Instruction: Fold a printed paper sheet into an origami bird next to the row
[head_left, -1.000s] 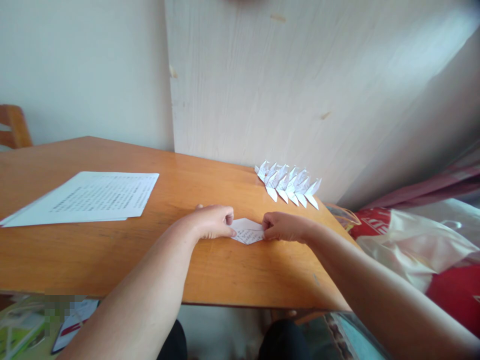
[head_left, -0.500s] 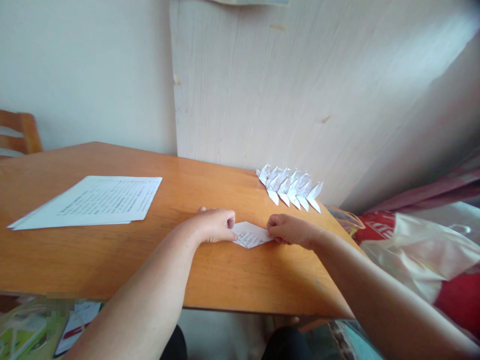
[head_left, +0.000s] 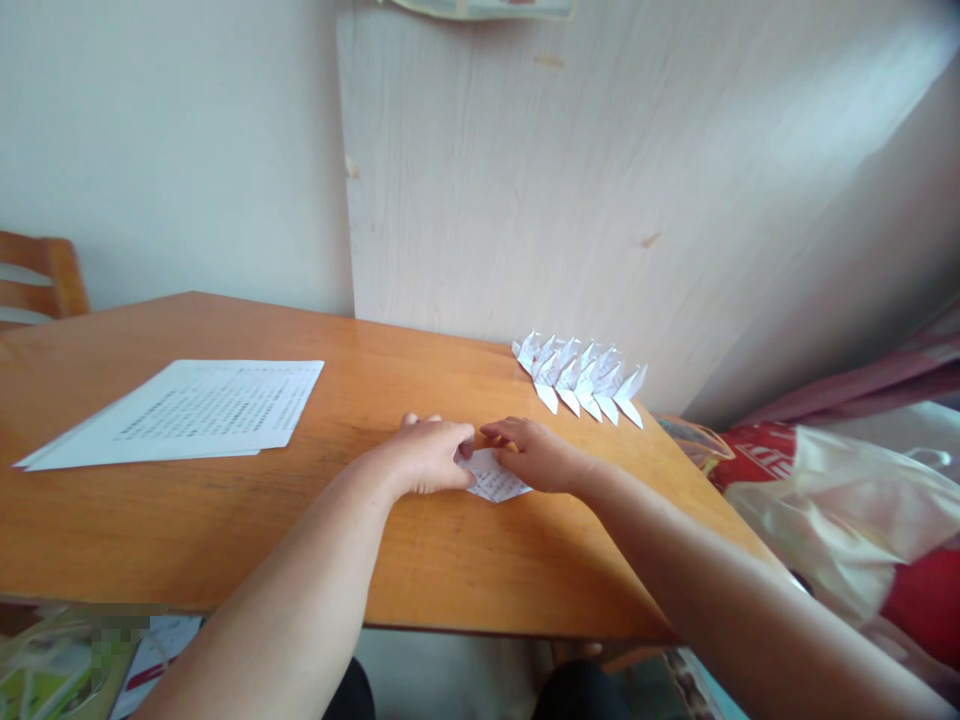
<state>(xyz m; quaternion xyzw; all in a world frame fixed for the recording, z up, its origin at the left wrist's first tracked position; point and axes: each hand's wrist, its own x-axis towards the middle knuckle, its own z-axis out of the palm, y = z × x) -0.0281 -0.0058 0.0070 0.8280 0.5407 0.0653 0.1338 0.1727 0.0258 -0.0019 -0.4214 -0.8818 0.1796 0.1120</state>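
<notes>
A small folded piece of printed paper lies on the orange wooden table in front of me. My left hand rests on its left end with fingers curled down, pressing it. From the right, my right hand covers the other end, fingers pressed together on the paper, its fingertips meeting those of my left hand. Only the lower point of the paper shows between them.
A row of several finished folded paper pieces lies at the table's back edge against a pale wooden board. Printed sheets lie to the left. A chair back stands far left. Plastic bags sit beyond the right edge.
My right hand has slid left over the paper until its fingers meet my left hand, so most of the paper is now covered. The view has shifted slightly.
</notes>
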